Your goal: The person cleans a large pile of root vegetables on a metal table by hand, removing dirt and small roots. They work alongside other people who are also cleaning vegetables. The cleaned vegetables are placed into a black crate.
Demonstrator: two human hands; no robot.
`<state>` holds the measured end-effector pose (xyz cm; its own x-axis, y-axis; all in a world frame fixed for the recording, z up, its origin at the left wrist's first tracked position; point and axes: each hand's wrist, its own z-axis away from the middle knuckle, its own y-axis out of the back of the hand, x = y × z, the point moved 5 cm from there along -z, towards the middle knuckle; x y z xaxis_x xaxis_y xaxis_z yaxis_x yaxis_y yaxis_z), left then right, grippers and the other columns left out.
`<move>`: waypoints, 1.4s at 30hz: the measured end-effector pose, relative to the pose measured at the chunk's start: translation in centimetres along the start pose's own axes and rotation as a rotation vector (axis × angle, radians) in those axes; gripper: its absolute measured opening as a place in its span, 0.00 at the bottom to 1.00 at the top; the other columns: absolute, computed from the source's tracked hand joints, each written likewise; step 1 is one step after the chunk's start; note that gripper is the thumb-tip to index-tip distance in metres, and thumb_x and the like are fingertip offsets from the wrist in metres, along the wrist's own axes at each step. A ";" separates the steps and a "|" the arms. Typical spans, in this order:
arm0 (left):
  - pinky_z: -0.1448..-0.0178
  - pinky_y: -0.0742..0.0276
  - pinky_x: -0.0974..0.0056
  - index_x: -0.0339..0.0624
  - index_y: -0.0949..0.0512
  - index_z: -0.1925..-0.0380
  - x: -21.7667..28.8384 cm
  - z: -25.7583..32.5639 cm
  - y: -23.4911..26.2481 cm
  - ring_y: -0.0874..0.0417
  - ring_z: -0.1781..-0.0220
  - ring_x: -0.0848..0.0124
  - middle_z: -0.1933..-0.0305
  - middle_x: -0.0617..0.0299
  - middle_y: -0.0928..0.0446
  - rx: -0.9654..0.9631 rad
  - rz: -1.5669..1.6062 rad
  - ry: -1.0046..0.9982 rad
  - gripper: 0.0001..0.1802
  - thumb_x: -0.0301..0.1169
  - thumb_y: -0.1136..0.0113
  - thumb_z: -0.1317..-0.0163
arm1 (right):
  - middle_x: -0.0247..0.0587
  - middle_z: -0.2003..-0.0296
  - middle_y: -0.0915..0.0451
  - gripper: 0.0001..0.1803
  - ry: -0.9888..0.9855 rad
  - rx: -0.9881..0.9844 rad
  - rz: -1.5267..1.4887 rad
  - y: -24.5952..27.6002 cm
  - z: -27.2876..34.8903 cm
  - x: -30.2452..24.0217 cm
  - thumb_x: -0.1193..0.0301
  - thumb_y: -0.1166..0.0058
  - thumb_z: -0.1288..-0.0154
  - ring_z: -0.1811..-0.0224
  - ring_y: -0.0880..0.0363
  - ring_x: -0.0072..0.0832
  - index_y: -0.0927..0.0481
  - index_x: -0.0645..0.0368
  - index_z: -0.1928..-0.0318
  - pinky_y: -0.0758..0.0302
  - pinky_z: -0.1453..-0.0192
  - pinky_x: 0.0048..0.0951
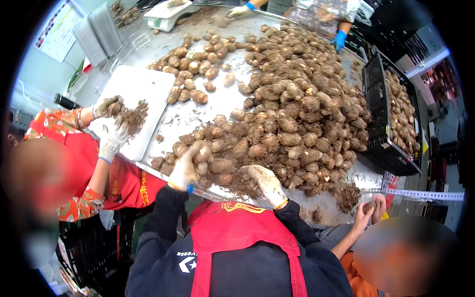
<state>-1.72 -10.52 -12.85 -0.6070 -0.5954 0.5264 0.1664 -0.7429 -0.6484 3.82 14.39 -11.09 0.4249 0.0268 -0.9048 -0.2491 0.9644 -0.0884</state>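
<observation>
A large heap of brown, hairy taro corms covers the metal table, its near edge reaching my hands. My left hand, in a soiled white glove, is closed around a taro corm at the heap's near left edge; motion blurs it. My right hand, also gloved, lies to the right with its fingers curled down over loose dark root fibres. What those fingers hold is hidden. Between the two hands more corms lie among dirt.
At left, a co-worker's gloved hands hold a corm and root fibres over a white board. Cleaner corms lie beyond. A black crate of corms stands at right. Bare hands at lower right hold a corm; another worker's blue-gloved hand is across.
</observation>
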 end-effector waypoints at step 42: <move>0.54 0.20 0.61 0.37 0.21 0.49 -1.4 1.0 -15.2 0.14 0.55 0.54 0.56 0.46 0.17 -0.316 -1.542 -0.633 0.16 0.33 0.41 0.34 | 0.31 0.67 0.17 0.17 0.390 0.864 -0.235 15.6 7.0 -8.0 0.58 0.46 0.27 0.74 0.27 0.12 0.17 0.61 0.56 0.32 0.70 0.15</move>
<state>-2.61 1.28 -3.13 0.3511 0.4918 0.7968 -0.4369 -0.6666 0.6040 2.62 31.06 -2.34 0.0257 -0.1296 -0.9912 0.5948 0.7990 -0.0890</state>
